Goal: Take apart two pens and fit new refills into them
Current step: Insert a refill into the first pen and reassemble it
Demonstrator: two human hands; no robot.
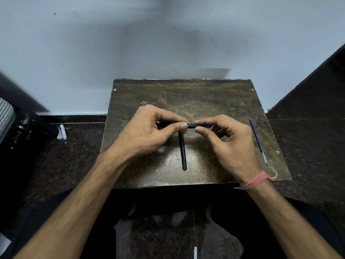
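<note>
**A:** Where have you got the pen?

**B:** You hold the dark pen (194, 126) level above the middle of the worn board (214, 101), one end in each hand. Your left hand (147, 131) is curled round one end, thumb and forefinger pinching it near the middle. Your right hand (225, 139) pinches the other end the same way, the remaining fingers loosely bent.

**A:** Why grip so close together?

**B:** Probably because the joint sits in the short stretch showing between your thumbs. Holding just beside it on both sides lets you twist or pull the halves without bending the barrel. I can't tell whether it has started to part.

**A:** And the rest?

**B:** A second black pen (182, 152) lies on the board beneath your hands, pointing towards you, within easy reach. A slim blue refill (258, 140) lies along the board's right edge, well apart, likely kept clear so it won't roll underhand.
</note>
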